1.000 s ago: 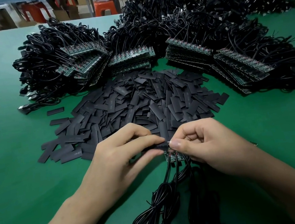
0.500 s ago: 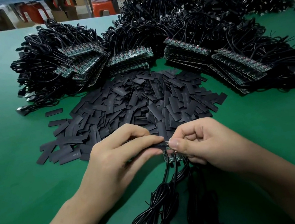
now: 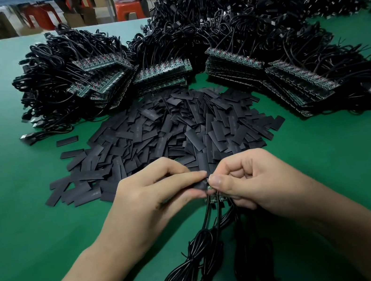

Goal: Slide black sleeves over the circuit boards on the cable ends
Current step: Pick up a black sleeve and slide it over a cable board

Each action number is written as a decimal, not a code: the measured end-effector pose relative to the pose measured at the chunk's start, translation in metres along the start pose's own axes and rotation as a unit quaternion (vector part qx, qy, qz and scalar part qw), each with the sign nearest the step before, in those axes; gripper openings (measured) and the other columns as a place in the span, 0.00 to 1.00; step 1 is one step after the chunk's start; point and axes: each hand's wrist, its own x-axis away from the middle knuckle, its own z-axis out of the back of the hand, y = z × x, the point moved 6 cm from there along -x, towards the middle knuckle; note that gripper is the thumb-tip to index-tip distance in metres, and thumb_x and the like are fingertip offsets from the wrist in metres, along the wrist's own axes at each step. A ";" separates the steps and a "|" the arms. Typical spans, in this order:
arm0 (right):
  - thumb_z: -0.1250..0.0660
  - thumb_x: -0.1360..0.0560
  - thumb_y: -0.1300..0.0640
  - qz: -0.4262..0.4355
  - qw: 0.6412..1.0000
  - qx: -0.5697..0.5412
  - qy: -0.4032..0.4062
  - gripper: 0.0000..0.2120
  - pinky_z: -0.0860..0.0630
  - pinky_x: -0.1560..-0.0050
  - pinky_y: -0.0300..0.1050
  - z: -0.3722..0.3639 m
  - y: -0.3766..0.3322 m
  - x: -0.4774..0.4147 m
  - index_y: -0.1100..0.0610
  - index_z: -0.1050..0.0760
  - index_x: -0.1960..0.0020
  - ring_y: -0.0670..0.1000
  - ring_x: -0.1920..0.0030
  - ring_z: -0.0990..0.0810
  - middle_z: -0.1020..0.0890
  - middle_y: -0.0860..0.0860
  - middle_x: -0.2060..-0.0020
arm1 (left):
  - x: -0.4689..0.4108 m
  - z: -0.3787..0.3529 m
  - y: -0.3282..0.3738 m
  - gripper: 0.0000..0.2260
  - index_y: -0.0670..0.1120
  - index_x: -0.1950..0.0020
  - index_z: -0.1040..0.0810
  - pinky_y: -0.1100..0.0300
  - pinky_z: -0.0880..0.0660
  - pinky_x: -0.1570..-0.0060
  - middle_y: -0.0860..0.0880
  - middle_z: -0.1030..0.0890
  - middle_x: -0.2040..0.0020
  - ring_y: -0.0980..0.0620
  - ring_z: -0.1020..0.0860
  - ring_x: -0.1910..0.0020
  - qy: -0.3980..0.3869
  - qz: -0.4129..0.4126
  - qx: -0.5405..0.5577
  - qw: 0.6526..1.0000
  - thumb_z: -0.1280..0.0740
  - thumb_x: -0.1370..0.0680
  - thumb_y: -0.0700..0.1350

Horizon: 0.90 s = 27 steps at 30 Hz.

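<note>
My left hand [image 3: 148,201] pinches a black sleeve [image 3: 201,185] between thumb and forefinger just above the green table. My right hand [image 3: 253,181] pinches the small circuit board [image 3: 210,186] at the end of a cable, right against the sleeve's open end. Only a sliver of the board shows between the fingertips. More small boards [image 3: 215,200] peek out under my right hand, their black cables [image 3: 201,261] hanging down toward me in coiled bundles.
A wide heap of loose black sleeves [image 3: 165,131] lies just beyond my hands. Behind it, stacks of circuit boards [image 3: 163,75] with tangled black cables [image 3: 244,13] fill the far side of the green table [image 3: 20,219]. Orange stools and a seated person are beyond the table.
The sleeve and board have come closer together between my fingertips; less of the board shows. Both hands stay in nearly the same place.
</note>
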 end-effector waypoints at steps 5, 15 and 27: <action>0.31 0.18 0.53 -0.001 1.000 0.003 0.015 0.12 0.30 0.66 0.34 0.003 -0.003 0.001 0.49 0.17 0.60 0.44 0.73 0.29 0.23 0.46 0.72 | -0.002 0.003 -0.001 0.11 0.44 0.46 0.13 0.72 0.26 0.52 0.52 0.18 0.53 0.61 0.20 0.55 0.018 0.042 0.029 0.999 0.25 0.25 0.47; 0.33 0.18 0.55 -0.007 1.000 0.018 0.000 0.11 0.32 0.67 0.34 0.002 -0.003 0.002 0.51 0.16 0.57 0.45 0.71 0.31 0.26 0.47 0.72 | 0.000 0.002 0.003 0.10 0.43 0.46 0.13 0.70 0.25 0.54 0.51 0.17 0.53 0.60 0.20 0.54 0.044 0.052 0.048 0.997 0.25 0.24 0.47; 0.32 0.20 0.51 -0.005 0.999 0.010 -0.030 0.09 0.32 0.65 0.34 0.001 -0.001 0.001 0.52 0.16 0.55 0.44 0.71 0.31 0.25 0.47 0.71 | 0.000 0.003 0.008 0.09 0.43 0.47 0.13 0.71 0.26 0.52 0.49 0.16 0.52 0.58 0.19 0.53 0.042 0.018 0.054 0.997 0.26 0.24 0.45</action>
